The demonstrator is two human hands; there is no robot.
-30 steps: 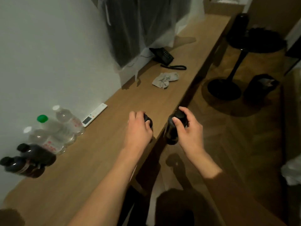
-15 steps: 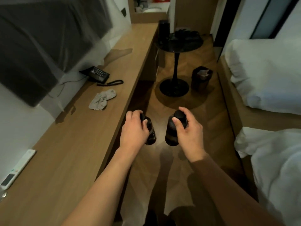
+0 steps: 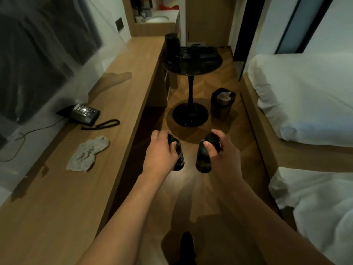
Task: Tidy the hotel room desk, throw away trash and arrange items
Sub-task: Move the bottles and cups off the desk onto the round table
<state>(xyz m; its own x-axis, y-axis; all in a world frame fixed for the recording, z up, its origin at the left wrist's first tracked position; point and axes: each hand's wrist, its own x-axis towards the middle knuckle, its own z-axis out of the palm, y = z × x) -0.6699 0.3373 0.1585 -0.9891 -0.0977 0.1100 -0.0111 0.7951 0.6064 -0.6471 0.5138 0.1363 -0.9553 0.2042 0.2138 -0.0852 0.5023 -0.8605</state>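
Note:
My left hand grips a dark bottle by its top, held upright over the wooden floor just right of the desk's edge. My right hand grips a second dark bottle the same way, a little to the right. A small black trash bin with white paper in it stands on the floor ahead, beside the bed frame. On the long wooden desk lies a crumpled grey cloth and, farther back, a black telephone with its coiled cord.
A round black pedestal table with dark items on it stands ahead, left of the bin. White beds line the right side. A plastic-covered TV hangs on the left wall. The floor aisle between desk and beds is narrow.
The view has swung right and forward, away from the desk's bottles and remote, down the aisle. Both hands still hold their dark bottles, now over the floor and nearer the bin.

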